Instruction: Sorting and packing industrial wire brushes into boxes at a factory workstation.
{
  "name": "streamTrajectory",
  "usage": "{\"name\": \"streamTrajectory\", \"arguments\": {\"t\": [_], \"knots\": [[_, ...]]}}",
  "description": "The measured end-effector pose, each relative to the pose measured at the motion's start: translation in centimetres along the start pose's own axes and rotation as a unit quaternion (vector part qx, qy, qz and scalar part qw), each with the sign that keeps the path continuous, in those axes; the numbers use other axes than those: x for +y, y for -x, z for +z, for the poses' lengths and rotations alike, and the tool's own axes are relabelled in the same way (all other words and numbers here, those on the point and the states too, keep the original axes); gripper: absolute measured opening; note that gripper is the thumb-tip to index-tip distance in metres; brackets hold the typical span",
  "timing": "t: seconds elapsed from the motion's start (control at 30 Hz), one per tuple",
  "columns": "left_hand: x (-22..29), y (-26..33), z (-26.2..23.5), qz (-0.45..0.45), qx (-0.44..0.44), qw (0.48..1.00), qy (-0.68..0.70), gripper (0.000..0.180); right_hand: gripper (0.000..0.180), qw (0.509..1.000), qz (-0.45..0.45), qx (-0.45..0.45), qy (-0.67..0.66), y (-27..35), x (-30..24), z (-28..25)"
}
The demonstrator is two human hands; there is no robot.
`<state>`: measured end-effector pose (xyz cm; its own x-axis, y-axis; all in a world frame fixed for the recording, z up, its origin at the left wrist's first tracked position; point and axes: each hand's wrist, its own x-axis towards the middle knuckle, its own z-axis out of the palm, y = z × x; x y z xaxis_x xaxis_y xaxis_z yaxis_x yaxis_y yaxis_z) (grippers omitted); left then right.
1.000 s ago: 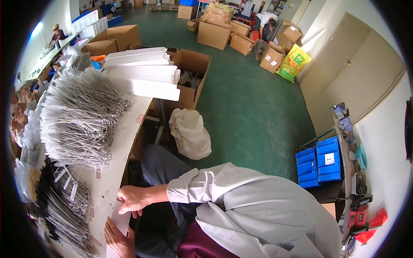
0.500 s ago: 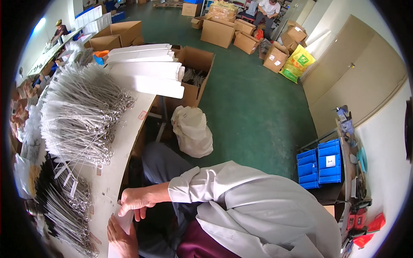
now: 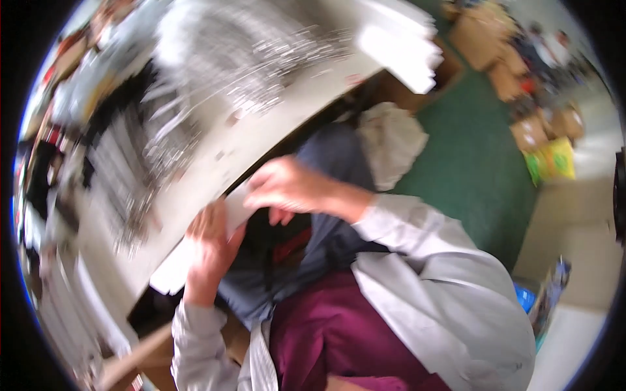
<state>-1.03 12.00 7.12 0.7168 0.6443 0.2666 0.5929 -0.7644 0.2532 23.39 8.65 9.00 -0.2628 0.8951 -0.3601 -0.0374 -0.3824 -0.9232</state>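
Observation:
A long, narrow white carton (image 3: 171,272) lies slantwise along the table's near edge. My left hand (image 3: 214,240) is wrapped round its middle, with the thumb along the near side. At the upper end, my right hand (image 3: 283,188) pinches the carton's tip between thumb and fingers; the other fingers are curled below. Motion blur hides the detail of that end. Beyond my hands on the white table (image 3: 218,153) lie wire-handled brushes with black bristles (image 3: 120,163), and farther off a big heap of white-bristled ones (image 3: 222,52).
A stack of similar white cartons (image 3: 398,45) stands at the table's far end. Beside my knee sits a pale sack (image 3: 391,140) on the green floor. An opened cardboard box (image 3: 156,355) is low at the left. Brown boxes and a yellow bag (image 3: 551,161) stand far right.
The view has swung left and down, so both hands appear higher and nearer the middle. Both keep hold of the white carton, and more of my left forearm now shows.

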Motion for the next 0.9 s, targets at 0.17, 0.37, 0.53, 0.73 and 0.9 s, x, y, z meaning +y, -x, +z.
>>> {"name": "streamTrajectory", "arguments": {"t": [0.17,0.37,0.53,0.73,0.9], "knots": [[0.1,-0.1,-1.8,-0.050,-0.005,0.998,0.031,0.061,0.065,0.750,-0.394,0.133,0.515,0.1,-1.2,0.4],[0.6,-0.9,-1.3,-0.025,-0.004,0.999,0.039,0.062,0.058,0.698,-0.382,0.020,0.605,-1.9,0.3,1.7],[0.5,0.0,-2.3,-0.033,0.005,0.999,0.043,0.065,0.060,0.702,-0.392,0.007,0.594,-1.8,0.3,0.1],[-1.6,2.2,-3.0,-0.047,-0.011,0.999,-0.015,0.067,0.061,0.689,-0.366,0.015,0.625,-2.0,-0.4,1.1],[-1.5,1.7,-2.4,-0.062,-0.021,0.998,0.026,0.067,0.060,0.678,-0.407,0.011,0.611,-3.7,0.6,1.7]]}}
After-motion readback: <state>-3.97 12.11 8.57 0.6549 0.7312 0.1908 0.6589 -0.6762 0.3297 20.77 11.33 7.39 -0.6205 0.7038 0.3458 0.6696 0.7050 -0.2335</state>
